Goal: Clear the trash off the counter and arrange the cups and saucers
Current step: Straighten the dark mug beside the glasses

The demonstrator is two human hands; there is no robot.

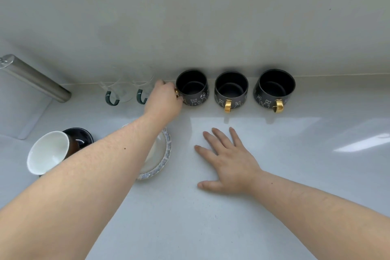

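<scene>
Three black cat-print cups with gold handles stand in a row against the back wall: the left cup (193,88), the middle cup (231,89) and the right cup (274,88). My left hand (163,100) is shut on the gold handle of the left cup, which rests on the counter. My right hand (228,161) lies flat and open on the bare counter in front of the row. Two clear glass cups with green handles, one (115,91) beside the other (143,86), stand left of the black cups. My left forearm partly covers a ruffled white saucer (162,154).
A brown cup with a white inside (48,152) lies tilted on a dark saucer (81,135) at the left. A metal cylinder (35,78) slants in from the far left above a white board (19,103). The white counter (295,143) stretches to the right.
</scene>
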